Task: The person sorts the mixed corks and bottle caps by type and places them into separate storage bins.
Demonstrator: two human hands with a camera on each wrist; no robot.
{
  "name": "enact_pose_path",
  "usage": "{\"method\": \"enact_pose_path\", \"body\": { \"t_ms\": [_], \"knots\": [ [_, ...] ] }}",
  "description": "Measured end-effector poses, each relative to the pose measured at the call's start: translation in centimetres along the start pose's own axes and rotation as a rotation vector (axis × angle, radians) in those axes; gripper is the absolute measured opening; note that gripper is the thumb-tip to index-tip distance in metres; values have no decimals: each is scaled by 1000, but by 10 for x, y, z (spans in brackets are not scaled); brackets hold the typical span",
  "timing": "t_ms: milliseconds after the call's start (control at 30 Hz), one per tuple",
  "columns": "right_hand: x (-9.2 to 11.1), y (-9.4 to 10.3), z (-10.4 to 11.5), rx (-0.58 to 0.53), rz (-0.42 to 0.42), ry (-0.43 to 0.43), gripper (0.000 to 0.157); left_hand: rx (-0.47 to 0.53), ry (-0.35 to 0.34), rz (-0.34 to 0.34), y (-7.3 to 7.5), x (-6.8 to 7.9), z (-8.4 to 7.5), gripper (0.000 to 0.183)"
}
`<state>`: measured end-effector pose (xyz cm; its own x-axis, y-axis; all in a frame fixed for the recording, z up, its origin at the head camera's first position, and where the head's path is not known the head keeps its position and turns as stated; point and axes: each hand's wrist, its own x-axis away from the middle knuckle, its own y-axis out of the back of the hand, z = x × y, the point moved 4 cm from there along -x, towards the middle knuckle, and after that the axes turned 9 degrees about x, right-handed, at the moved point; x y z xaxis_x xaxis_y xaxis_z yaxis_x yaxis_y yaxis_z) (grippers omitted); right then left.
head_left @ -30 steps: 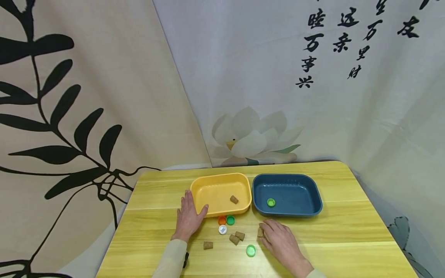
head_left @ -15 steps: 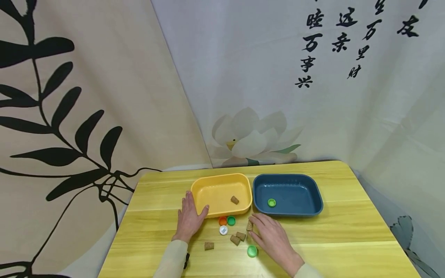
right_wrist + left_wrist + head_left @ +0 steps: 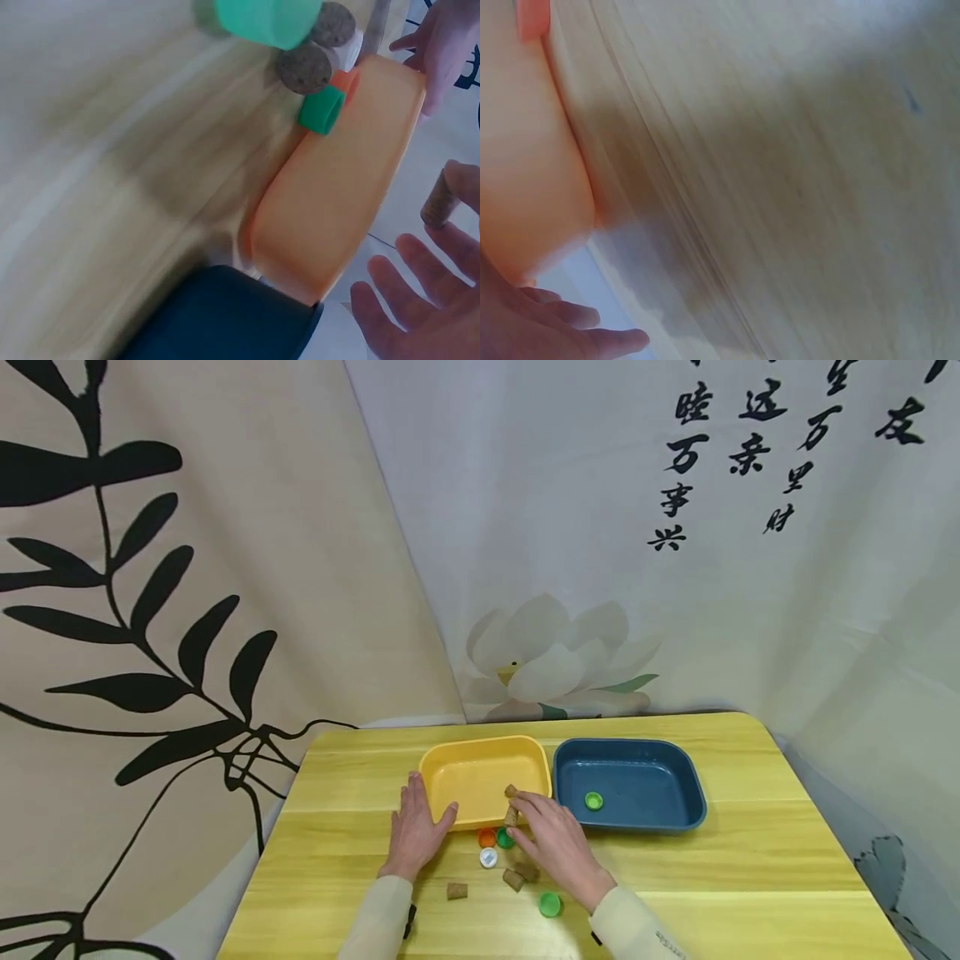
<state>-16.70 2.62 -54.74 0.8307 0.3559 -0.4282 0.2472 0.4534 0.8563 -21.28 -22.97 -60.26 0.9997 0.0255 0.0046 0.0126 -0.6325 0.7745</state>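
My right hand (image 3: 553, 839) pinches a cork (image 3: 439, 204) between thumb and fingertip, over the near right edge of the yellow tray (image 3: 465, 768). Another cork (image 3: 511, 791) lies inside that tray. With its fingers straight, my left hand (image 3: 417, 828) rests against the tray's left side. On the table in front of the tray are an orange cap (image 3: 487, 837), a dark green cap (image 3: 506, 837) and a white cap (image 3: 488, 857). Close by lie a cork (image 3: 513, 880) with one more beside it, partly behind the right hand, and a separate cork (image 3: 457, 891).
A blue tray (image 3: 693, 793) stands right of the yellow one, with a green cap (image 3: 593, 801) inside. Another green cap (image 3: 550, 904) sits near the right forearm. The wooden table (image 3: 750, 877) ends at a printed curtain (image 3: 750, 635).
My right hand has carried the cork left and away from me, from the table in front of the blue tray to the yellow tray's edge. The left hand stays at the tray's side.
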Motion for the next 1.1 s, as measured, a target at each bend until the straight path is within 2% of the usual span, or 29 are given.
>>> {"method": "enact_pose_path", "body": {
  "t_ms": [267,567,900,1100],
  "knots": [
    [-25,-14,5,52,-45,-1,42,-11,-7,-11,-3,-3,1,103],
    [-42,-32,-2,138,22,-24,40,-12,-10,-16,-2,-2,1,102],
    [-51,-45,-7,151,118,-79,36,-28,-2,-2,-2,-3,1,103],
    [-53,-46,-9,148,164,-78,46,-39,-5,-7,-1,-2,0,101]
  ]
}}
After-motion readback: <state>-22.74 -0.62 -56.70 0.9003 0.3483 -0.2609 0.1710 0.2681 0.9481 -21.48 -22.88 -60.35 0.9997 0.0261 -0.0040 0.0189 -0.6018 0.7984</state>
